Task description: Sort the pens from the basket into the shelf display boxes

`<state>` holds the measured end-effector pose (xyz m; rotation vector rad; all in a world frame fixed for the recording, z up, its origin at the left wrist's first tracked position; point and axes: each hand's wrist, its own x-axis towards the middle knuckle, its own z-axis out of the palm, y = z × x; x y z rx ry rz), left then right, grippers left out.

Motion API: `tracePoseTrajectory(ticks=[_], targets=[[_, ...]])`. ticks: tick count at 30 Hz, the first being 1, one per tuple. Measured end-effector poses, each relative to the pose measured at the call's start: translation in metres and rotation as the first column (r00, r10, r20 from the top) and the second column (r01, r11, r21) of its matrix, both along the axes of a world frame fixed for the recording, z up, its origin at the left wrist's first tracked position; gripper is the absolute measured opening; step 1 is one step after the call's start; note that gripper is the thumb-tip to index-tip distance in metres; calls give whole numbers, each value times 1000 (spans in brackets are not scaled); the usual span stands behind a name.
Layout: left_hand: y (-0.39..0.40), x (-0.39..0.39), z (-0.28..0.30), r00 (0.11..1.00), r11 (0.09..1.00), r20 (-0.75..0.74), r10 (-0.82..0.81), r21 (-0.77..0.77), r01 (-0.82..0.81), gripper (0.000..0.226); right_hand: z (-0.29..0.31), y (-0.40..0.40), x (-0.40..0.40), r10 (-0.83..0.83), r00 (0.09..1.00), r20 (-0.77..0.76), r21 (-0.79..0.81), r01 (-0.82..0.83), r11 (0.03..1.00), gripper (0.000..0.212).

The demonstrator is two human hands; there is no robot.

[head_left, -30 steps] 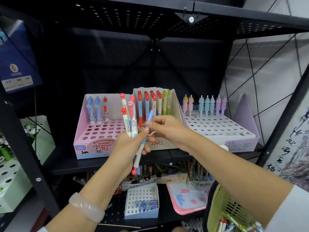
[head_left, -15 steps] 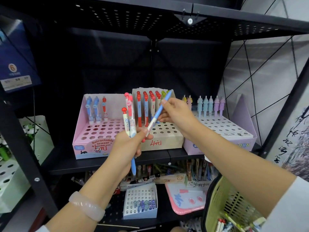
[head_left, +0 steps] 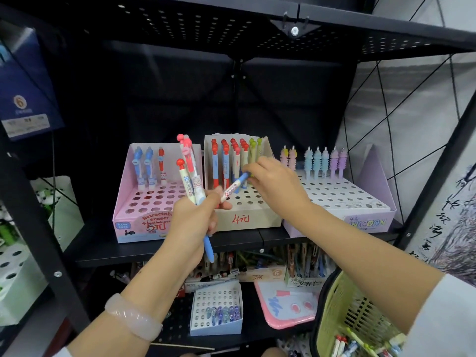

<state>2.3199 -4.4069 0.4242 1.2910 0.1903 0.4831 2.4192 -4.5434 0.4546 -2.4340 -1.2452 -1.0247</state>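
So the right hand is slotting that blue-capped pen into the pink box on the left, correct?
Not quite. In the head view the right hand holds the blue-capped pen over the beige middle box, not the pink box on the left.

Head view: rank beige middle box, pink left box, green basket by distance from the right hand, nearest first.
From the right hand:
1. Beige middle box, directly under the hand.
2. Pink left box, on the shelf's left.
3. Green basket, bottom right, below the shelf.

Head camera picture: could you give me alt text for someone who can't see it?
A right hand lowers a blue pen toward the middle box on a black shelf, while the left hand grips several more pens.
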Motion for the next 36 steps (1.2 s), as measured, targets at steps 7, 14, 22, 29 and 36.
tracePoseTrajectory(ticks=[7,14,22,29,36], targets=[[6,-2,2,993,991,-7,-115,65,115,42,4,2,24,98,908,-408,452,107,886,22],[6,-3,-10,992,988,-29,-119,97,121,8,-15,17,37,131,775,-618,398,165,903,12],[11,-4,-14,995,983,-51,-90,153,97,23,-18,24,44,-8,749,-662,214,200,956,12],[12,-5,-12,992,983,-74,-101,148,111,30,-13,25,43,-248,726,-641,-84,256,963,20],[14,-5,-14,996,978,-63,-58,195,69,23,-8,27,21,-53,808,-587,328,298,897,17]])
